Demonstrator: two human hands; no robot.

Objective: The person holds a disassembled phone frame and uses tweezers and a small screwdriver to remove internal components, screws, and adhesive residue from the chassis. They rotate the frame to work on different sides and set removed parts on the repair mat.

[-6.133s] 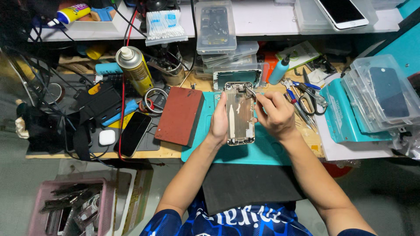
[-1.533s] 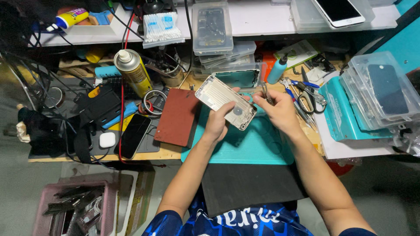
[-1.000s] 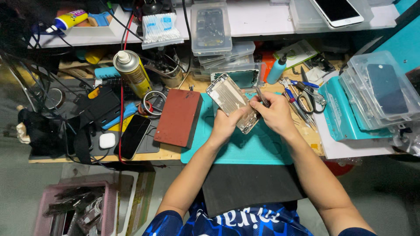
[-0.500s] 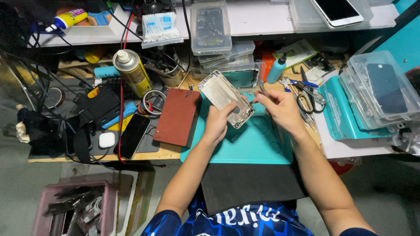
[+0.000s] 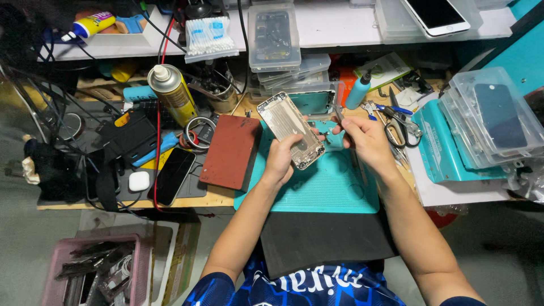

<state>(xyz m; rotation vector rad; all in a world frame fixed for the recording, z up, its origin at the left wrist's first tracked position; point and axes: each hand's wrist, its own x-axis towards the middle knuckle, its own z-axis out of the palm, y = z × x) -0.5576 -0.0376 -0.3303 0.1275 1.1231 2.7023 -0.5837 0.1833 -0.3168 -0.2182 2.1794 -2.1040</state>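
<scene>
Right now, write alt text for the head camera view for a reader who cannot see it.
A person's left hand holds a stripped silver phone housing tilted above a teal work mat, while the right hand pinches thin tweezers beside it. A reddish-brown pad, a black phone and a spray can lie left on the cluttered bench.

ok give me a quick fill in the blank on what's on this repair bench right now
1. The left hand holds a silver phone housing above the ____ work mat.
2. The right hand holds thin metal ____ near the housing.
3. A brown-red pad lies to the ____ of the mat.
4. The spray can has a ____ body.

Missing words: teal; tweezers; left; yellow
</scene>
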